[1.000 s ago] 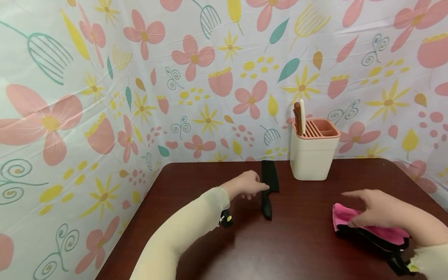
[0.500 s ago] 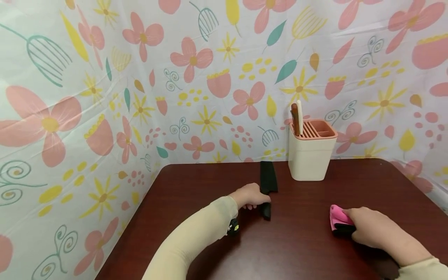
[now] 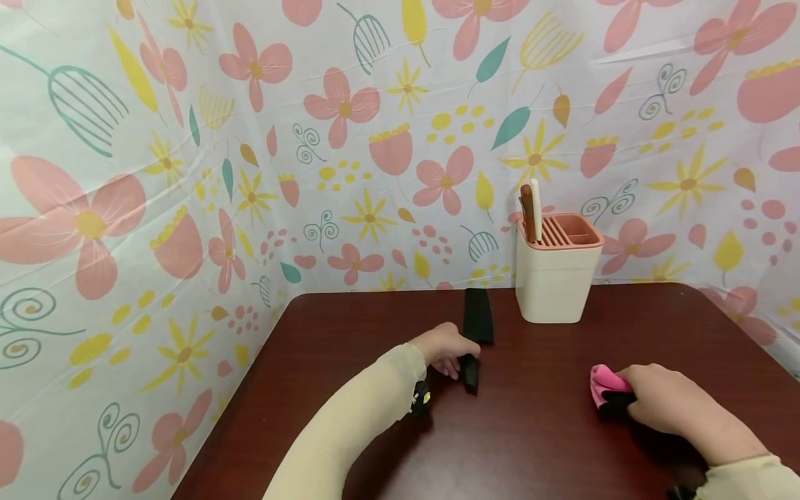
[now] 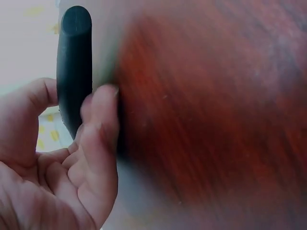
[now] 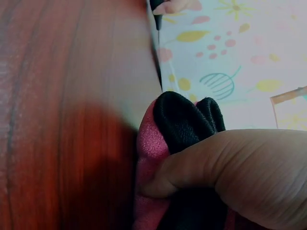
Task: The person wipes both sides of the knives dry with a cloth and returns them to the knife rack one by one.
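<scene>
A black cleaver [image 3: 478,316] lies at the back middle of the table, its blade pointing to the wall. My left hand [image 3: 445,347] holds its handle [image 4: 74,62] between thumb and fingers, as the left wrist view also shows. Over at the right, my right hand [image 3: 662,403] grips a folded pink and black cloth [image 3: 605,385]. In the right wrist view the thumb presses on the cloth [image 5: 151,139], and its black folds stick out ahead of the hand. The fingers beneath the cloth are hidden.
A cream knife block [image 3: 556,285] with a pink slotted top stands at the back right, with a brown and a white handle [image 3: 536,212] upright in it. The dark red table [image 3: 500,444] meets a flower-patterned curtain [image 3: 375,139] at the back and left.
My left hand has come down from beside the blade onto the cleaver's handle and taken hold of it. My right hand has closed on the cloth and bunched it up.
</scene>
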A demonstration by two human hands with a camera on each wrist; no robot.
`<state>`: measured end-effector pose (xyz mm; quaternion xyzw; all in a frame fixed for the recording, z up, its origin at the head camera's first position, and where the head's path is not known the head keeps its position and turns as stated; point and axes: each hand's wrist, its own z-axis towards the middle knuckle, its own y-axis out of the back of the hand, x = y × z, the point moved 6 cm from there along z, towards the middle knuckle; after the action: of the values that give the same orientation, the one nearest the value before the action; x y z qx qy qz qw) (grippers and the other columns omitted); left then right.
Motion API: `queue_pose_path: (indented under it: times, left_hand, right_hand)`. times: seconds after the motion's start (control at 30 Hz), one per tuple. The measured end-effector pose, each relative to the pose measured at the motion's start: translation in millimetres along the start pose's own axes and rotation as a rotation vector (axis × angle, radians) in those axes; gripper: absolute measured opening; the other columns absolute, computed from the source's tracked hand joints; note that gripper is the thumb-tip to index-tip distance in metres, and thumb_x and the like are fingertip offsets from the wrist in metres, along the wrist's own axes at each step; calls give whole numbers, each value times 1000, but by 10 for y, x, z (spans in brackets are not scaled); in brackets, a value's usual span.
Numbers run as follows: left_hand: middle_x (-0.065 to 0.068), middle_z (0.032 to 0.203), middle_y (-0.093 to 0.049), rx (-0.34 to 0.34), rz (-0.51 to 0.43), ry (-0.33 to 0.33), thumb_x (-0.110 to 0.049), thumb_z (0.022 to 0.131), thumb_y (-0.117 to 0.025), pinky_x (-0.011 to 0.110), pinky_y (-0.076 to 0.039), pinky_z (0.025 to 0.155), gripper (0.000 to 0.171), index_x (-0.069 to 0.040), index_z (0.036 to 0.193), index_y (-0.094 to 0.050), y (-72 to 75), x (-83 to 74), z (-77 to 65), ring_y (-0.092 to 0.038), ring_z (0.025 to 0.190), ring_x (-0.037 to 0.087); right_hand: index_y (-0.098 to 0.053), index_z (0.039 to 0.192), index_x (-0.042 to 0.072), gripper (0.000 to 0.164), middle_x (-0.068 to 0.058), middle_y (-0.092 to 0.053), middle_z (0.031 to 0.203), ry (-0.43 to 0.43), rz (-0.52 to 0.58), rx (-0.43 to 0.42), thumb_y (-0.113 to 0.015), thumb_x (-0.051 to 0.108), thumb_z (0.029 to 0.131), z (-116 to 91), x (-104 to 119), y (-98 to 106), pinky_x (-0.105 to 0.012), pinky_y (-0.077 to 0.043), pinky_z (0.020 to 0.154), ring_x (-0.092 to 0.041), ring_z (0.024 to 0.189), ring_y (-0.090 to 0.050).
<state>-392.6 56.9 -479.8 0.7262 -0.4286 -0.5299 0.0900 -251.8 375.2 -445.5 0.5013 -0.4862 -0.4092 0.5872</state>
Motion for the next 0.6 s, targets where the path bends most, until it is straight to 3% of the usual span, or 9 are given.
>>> queue_pose_path:
  times: [0.17,0.3,0.43,0.6]
  left_hand:
    - [25,81,-74,101,-107,33,-33,85,-73,34,-57,49,43,-5,113,-55,40,47,-11,-71,55,26]
    - [20,82,-70,154,-164,48,-31,88,-70,32,-56,49,38,-9,115,-57,51,76,-3,-66,52,24]
    - [12,80,-63,170,-211,30,-32,91,-68,31,-54,48,26,-14,109,-61,47,109,27,-63,51,22]
    - [8,83,-74,161,-310,5,-33,97,-63,29,-49,48,36,-15,125,-48,23,156,71,-58,49,18]
  right_hand:
    - [-72,93,19,23,0,-66,81,0,9,-1,-73,9,72,1,-19,-16,-48,-47,63,-19,71,-57]
    - [-72,93,20,24,0,-66,80,1,12,-12,-73,9,72,-6,-24,0,-47,-47,62,-18,70,-56]
    - [-72,96,18,25,-1,-67,81,-2,17,-20,-74,10,72,-1,-30,6,-47,-47,62,-19,70,-56]
    - [-73,100,16,29,-1,-68,83,1,22,-24,-75,11,71,-3,-45,2,-47,-47,63,-19,71,-57]
